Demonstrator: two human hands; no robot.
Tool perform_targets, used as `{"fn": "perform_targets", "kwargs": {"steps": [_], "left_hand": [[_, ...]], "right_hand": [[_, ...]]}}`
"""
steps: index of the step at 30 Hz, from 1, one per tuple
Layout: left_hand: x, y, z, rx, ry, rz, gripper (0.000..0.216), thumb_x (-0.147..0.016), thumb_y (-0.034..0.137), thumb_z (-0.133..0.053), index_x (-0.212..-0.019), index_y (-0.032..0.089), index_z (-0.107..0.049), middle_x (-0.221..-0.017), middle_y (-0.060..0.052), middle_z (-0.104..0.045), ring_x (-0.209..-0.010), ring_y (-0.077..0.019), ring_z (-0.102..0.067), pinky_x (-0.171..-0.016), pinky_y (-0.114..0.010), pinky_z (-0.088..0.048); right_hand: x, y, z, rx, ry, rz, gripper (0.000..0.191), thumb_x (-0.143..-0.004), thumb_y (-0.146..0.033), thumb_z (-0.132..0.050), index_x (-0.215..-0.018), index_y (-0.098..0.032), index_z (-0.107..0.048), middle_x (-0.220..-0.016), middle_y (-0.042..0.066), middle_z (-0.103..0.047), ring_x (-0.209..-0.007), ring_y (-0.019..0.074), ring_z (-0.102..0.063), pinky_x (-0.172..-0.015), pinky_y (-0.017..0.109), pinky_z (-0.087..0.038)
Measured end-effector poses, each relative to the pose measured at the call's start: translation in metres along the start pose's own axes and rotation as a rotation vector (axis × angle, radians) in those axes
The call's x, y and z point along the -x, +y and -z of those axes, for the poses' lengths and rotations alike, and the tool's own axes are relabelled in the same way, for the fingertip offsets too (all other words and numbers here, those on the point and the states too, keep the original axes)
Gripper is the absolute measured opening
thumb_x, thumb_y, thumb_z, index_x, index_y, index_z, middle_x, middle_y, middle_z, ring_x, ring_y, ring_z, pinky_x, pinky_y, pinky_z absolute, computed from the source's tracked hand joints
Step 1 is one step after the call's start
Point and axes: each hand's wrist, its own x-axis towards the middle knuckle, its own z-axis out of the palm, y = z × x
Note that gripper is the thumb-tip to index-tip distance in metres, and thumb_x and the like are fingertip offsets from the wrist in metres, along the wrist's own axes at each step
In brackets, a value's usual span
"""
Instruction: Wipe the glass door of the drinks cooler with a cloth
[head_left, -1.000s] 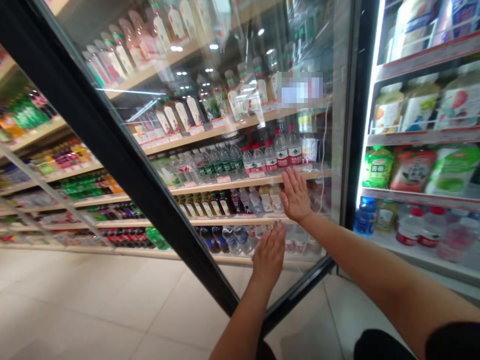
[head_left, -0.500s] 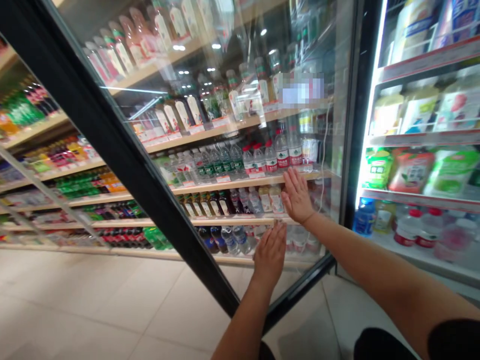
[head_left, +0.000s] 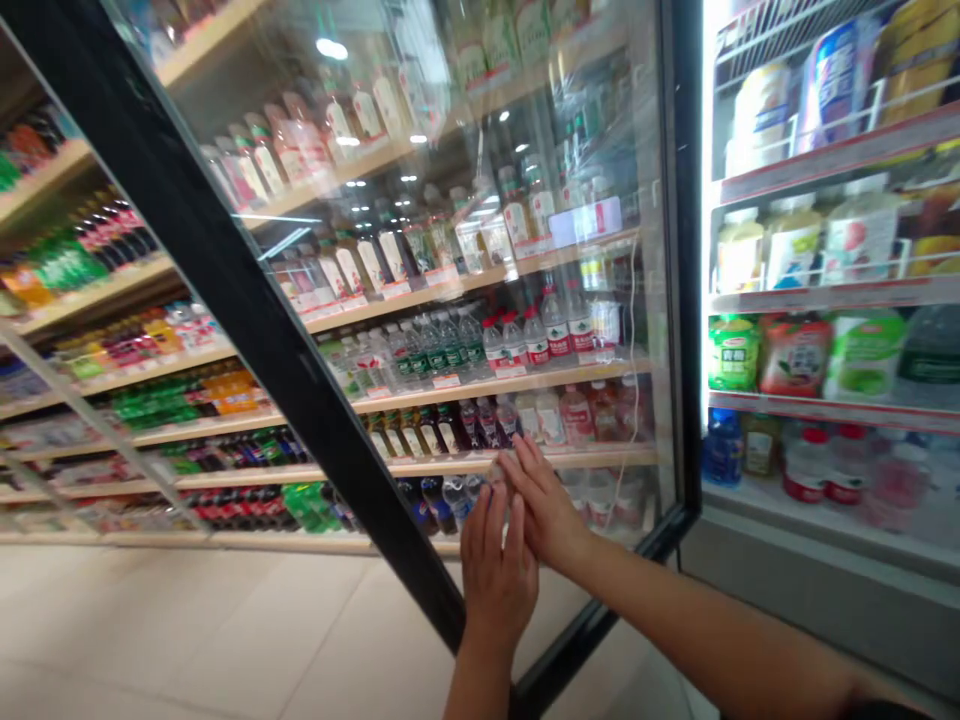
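Note:
A glass cooler door [head_left: 570,410] in a black frame stands swung open before me. My left hand [head_left: 499,575] is raised near the lower part of the glass, fingers stretched upward. Just right of it and slightly higher, my right hand [head_left: 547,505] reaches across with its fingers extended, the two hands overlapping or nearly touching. Both palms face the pane and look to be against it, though the contact itself is hidden. I can make out nothing held in either hand.
Through the pane show wooden shelves [head_left: 420,392] with rows of bottled drinks. At right is the lit cooler [head_left: 832,412], stocked with bottles. The door's lower black rail [head_left: 577,650] runs above the pale tiled floor [head_left: 225,630].
My right hand has come down and left across the glass, close to my left hand. The left hand sits lower and slightly further left. The view has shifted, showing more of the cooler.

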Motion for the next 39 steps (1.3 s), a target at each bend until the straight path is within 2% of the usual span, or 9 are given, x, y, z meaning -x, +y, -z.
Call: {"fn": "perform_targets", "kwargs": {"steps": [6,11,13,18,21,26,28,33,39], "left_hand": [[-0.002,-0.021,-0.003,-0.31,0.02,0.128,0.071,-0.089,0.015,-0.057,-0.153,0.015,-0.025,-0.152,-0.017,-0.04,-0.149,-0.0298,-0.019,-0.121,-0.052,-0.02],[-0.004,-0.029,-0.023,-0.484,0.001,0.135,0.077,-0.089,0.028,-0.063,-0.153,0.011,-0.025,-0.148,-0.02,-0.045,-0.15,-0.0332,-0.013,-0.12,-0.058,-0.019],[-0.001,-0.031,-0.027,-0.481,-0.003,0.141,0.076,-0.088,0.029,-0.064,-0.152,0.012,-0.026,-0.147,-0.02,-0.046,-0.15,-0.0344,-0.015,-0.119,-0.059,-0.02],[0.006,-0.038,-0.03,-0.363,0.0,0.222,0.071,-0.089,0.029,-0.063,-0.152,0.019,-0.031,-0.149,-0.016,-0.046,-0.148,-0.035,-0.022,-0.117,-0.061,-0.021],[0.008,-0.041,-0.032,-0.353,-0.006,0.222,0.07,-0.089,0.03,-0.063,-0.151,0.019,-0.032,-0.148,-0.017,-0.046,-0.148,-0.0351,-0.022,-0.118,-0.061,-0.021],[0.005,-0.04,-0.031,-0.44,0.0,0.162,0.074,-0.088,0.03,-0.064,-0.151,0.015,-0.03,-0.147,-0.019,-0.046,-0.149,-0.0349,-0.019,-0.118,-0.06,-0.022],[0.003,-0.038,-0.029,-0.448,-0.001,0.158,0.074,-0.088,0.029,-0.063,-0.152,0.014,-0.029,-0.148,-0.019,-0.046,-0.149,-0.0345,-0.018,-0.118,-0.059,-0.022],[0.004,-0.038,-0.029,-0.406,0.02,0.173,0.075,-0.089,0.028,-0.063,-0.153,0.018,-0.026,-0.149,-0.017,-0.045,-0.149,-0.0338,-0.02,-0.118,-0.059,-0.022],[0.005,-0.037,-0.029,-0.41,0.01,0.192,0.077,-0.088,0.029,-0.064,-0.154,0.019,-0.025,-0.148,-0.016,-0.047,-0.147,-0.034,-0.024,-0.118,-0.057,-0.022]], "right_hand": [[-0.013,0.023,0.007,0.037,0.035,0.257,0.067,-0.096,-0.009,-0.044,-0.156,-0.028,-0.021,-0.155,0.009,-0.042,-0.149,0.0228,-0.027,-0.116,0.047,-0.041],[-0.088,0.034,0.043,-0.011,0.394,0.063,0.059,-0.1,-0.013,-0.039,-0.154,-0.033,-0.027,-0.161,0.005,-0.031,-0.145,0.0242,-0.037,-0.119,0.047,-0.04],[-0.097,0.038,0.043,0.001,0.43,0.069,0.055,-0.099,-0.013,-0.038,-0.151,-0.033,-0.035,-0.159,0.005,-0.034,-0.144,0.0241,-0.038,-0.119,0.048,-0.039],[-0.069,0.039,0.018,0.189,0.125,0.413,0.052,-0.097,-0.018,-0.044,-0.149,-0.018,-0.04,-0.151,0.012,-0.048,-0.151,0.0229,-0.023,-0.121,0.046,-0.032],[-0.091,0.035,0.019,0.241,-0.004,0.589,0.05,-0.096,-0.016,-0.042,-0.146,-0.02,-0.045,-0.148,0.006,-0.052,-0.151,0.0169,-0.021,-0.123,0.039,-0.028],[-0.151,0.02,0.03,0.186,0.306,0.3,0.057,-0.094,-0.008,-0.038,-0.149,-0.02,-0.04,-0.154,0.009,-0.043,-0.152,0.0194,-0.019,-0.122,0.046,-0.028],[-0.146,0.013,0.026,0.207,0.287,0.292,0.055,-0.094,-0.015,-0.043,-0.15,-0.016,-0.038,-0.156,0.012,-0.039,-0.153,0.0226,-0.016,-0.123,0.048,-0.026],[-0.134,0.008,0.026,0.287,-0.028,0.672,0.055,-0.095,-0.018,-0.041,-0.15,-0.019,-0.039,-0.156,0.001,-0.041,-0.152,0.0164,-0.016,-0.126,0.038,-0.018],[-0.166,0.025,0.039,0.196,0.242,0.324,0.068,-0.093,-0.005,-0.035,-0.156,-0.028,-0.024,-0.16,0.003,-0.033,-0.152,0.019,-0.018,-0.123,0.047,-0.028]]}}
